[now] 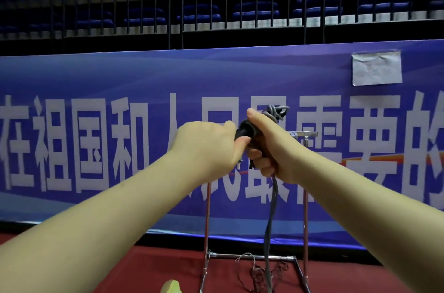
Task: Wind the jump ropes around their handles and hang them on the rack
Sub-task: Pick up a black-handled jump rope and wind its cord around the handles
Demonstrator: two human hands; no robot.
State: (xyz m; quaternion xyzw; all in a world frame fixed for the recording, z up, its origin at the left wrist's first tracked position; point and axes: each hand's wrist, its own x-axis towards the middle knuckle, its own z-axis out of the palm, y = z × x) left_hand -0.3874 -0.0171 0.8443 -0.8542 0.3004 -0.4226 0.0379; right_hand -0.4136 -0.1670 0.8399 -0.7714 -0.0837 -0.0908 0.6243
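My right hand (271, 148) grips the black jump rope handles (245, 133) at chest height, thumb up along them. Grey rope (276, 111) is looped in a bundle above that fist, and a long strand (270, 232) hangs straight down from it to the floor. My left hand (204, 146) presses against the handles from the left, thumb and fingers pinching at their lower end. The metal rack (207, 215) stands just behind my hands; its top bar (305, 134) shows to the right of my right hand, the rest of the bar hidden by my hands.
A blue banner with large white characters (96, 139) runs across behind the rack. Above it are a dark railing and blue seats. The floor is red carpet (156, 266), with thin tangled cord (257, 271) inside the rack's base frame and a yellow-green object (171, 286) at the bottom edge.
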